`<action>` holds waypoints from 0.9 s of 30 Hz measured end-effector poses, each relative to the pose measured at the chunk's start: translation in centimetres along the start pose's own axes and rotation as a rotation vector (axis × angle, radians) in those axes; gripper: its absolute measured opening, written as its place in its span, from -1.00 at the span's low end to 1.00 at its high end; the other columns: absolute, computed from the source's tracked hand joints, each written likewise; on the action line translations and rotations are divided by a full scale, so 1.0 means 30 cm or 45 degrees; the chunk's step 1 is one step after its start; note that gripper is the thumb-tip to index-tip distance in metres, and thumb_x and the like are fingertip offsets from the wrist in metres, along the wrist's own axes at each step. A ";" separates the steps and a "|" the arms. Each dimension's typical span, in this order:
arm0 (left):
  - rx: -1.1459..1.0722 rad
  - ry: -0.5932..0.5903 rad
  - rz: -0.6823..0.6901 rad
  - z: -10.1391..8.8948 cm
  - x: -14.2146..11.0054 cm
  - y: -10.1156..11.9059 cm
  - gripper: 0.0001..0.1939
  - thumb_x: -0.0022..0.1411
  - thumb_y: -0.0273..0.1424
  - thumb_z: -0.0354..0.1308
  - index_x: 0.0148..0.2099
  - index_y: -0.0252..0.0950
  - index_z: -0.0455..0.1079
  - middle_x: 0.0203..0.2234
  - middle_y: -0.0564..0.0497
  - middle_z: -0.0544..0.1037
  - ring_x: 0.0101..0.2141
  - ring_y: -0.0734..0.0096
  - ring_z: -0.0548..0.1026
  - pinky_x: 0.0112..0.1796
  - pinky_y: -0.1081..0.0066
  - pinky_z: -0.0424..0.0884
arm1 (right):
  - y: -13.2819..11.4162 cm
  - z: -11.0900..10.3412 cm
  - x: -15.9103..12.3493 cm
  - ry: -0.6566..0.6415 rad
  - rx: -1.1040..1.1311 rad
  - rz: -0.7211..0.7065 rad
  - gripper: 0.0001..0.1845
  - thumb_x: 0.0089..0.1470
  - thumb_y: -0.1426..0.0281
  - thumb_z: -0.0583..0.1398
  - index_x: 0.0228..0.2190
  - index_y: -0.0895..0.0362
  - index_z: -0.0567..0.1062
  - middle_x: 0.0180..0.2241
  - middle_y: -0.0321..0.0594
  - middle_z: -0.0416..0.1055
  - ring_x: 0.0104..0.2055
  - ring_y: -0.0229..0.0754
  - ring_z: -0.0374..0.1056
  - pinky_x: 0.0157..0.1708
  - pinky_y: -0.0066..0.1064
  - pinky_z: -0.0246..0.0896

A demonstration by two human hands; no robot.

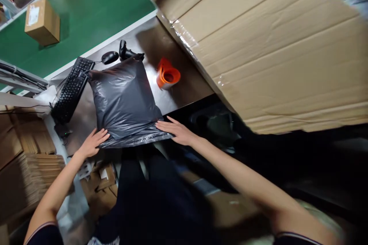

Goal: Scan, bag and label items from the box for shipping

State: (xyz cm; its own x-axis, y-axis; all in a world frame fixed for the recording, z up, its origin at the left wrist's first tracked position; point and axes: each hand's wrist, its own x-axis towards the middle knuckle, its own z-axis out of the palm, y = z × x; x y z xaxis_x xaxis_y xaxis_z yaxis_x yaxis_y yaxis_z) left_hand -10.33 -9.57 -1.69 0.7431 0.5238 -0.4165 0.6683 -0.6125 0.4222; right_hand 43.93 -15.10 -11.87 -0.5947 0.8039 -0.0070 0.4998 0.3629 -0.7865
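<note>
A stuffed dark grey plastic mailer bag (123, 99) lies on the metal table (184, 84) in front of me. My left hand (93, 142) rests flat with fingers stretched on the bag's near left corner. My right hand (174, 129) lies flat, fingers spread, on the bag's near right edge, pressing the folded flap down. Neither hand holds anything.
An orange tape roll (167, 74) sits right of the bag. A black keyboard (71, 88), mouse (109, 57) and handheld scanner (126, 51) lie behind it. A big taped cardboard box (273, 46) looms at right. A small carton (42, 22) sits on the green belt (94, 11). Flat cartons (31, 176) are stacked at left.
</note>
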 end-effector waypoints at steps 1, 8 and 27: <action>0.109 -0.027 0.025 0.004 -0.008 0.003 -0.23 0.40 -0.34 0.17 0.59 -0.09 0.17 0.54 -0.13 0.18 0.53 -0.01 0.13 0.52 -0.09 -0.09 | -0.003 -0.002 -0.013 -0.035 -0.103 -0.061 -0.21 0.27 0.37 0.20 0.47 -0.11 0.25 0.43 -0.12 0.35 0.51 0.06 0.22 0.57 0.30 -0.17; 0.297 0.137 0.203 0.129 -0.018 0.034 -0.42 0.53 -0.46 0.07 0.49 0.02 0.36 0.40 -0.05 0.44 0.41 0.24 0.38 0.44 0.23 0.14 | -0.025 0.018 -0.035 -0.115 -0.420 -0.226 -0.05 0.18 0.50 0.21 0.52 -0.14 0.13 0.52 -0.18 0.19 0.58 0.00 0.07 0.58 0.16 -0.10; 0.330 0.311 0.102 0.002 0.399 0.363 -0.22 0.48 -0.23 0.22 0.63 -0.16 0.09 0.56 -0.22 0.09 0.55 -0.12 0.04 0.50 -0.19 0.01 | 0.047 0.018 -0.107 0.044 -0.490 -0.154 -0.17 0.32 0.43 0.12 0.53 -0.10 0.09 0.45 -0.15 0.32 0.53 0.00 0.19 0.52 0.14 0.08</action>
State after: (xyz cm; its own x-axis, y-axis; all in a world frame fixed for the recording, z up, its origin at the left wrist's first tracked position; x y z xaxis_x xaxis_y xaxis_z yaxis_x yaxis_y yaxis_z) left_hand 5.83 -10.01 -2.13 0.7998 0.5751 -0.1723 0.6002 -0.7705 0.2145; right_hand 46.21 -17.41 -13.29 -0.6455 0.7576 0.0973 0.6307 0.6005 -0.4915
